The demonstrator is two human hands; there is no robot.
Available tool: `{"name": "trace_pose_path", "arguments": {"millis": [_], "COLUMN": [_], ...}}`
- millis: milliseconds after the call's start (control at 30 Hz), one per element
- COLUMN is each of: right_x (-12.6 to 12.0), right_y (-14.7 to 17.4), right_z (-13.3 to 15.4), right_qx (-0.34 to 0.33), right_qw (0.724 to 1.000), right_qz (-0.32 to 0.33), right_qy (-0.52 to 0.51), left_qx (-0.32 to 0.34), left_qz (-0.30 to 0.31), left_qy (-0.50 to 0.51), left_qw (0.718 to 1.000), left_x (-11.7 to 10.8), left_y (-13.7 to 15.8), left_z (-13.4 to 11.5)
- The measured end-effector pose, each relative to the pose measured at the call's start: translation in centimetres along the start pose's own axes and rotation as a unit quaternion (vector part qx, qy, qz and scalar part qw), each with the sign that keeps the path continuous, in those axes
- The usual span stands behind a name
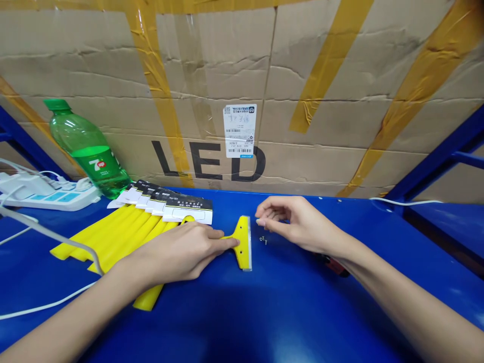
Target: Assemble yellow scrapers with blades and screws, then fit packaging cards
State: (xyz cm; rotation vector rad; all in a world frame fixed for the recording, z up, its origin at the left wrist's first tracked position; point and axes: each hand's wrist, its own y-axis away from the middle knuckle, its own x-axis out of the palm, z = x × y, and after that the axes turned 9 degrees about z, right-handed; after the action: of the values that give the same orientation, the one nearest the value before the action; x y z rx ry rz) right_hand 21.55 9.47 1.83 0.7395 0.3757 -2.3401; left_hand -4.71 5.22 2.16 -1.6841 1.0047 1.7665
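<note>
A yellow scraper [244, 244] lies flat on the blue tabletop, its wide head with two holes and a clear-edged blade facing right. My left hand [187, 249] is closed around its neck, index finger stretched along it. To the right of the blade, just above the table, is my right hand [285, 222], fingers curled and thumb near the index fingertip; whatever they pinch, if anything, is too small to make out. Below those fingertips lie several tiny screw-like pieces [263, 240]. Under my right forearm a red and black tool [335, 265] is partly hidden.
Several yellow-handled packs [109, 234] with black and white header cards [185, 206] overlap at left. Behind them leans a green 7up bottle [96, 156] near a white power strip [56, 196] with cables. A large taped carton [212, 75] stands along the back.
</note>
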Motion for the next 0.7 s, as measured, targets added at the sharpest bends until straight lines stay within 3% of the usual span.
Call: {"name": "trace_pose_path", "arguments": {"millis": [133, 400, 700], "right_x": [0.6, 1.9, 2.8], "right_y": [-0.4, -0.8, -1.3], "right_z": [-0.7, -0.9, -1.2], "right_qx": [0.044, 0.040, 0.037], "right_qw": [0.998, 0.991, 0.995], "right_qz": [-0.007, -0.020, -0.061], "right_qy": [-0.051, -0.124, -0.067], "left_qx": [0.005, 0.001, 0.016], "left_qz": [-0.002, 0.013, 0.003], "left_qy": [-0.011, -0.030, -0.069], "left_qw": [1.000, 0.999, 0.997], "left_x": [0.4, 0.6, 0.8], "left_y": [-0.2, -0.3, -0.3], "left_z": [-0.1, -0.1, -0.3]}}
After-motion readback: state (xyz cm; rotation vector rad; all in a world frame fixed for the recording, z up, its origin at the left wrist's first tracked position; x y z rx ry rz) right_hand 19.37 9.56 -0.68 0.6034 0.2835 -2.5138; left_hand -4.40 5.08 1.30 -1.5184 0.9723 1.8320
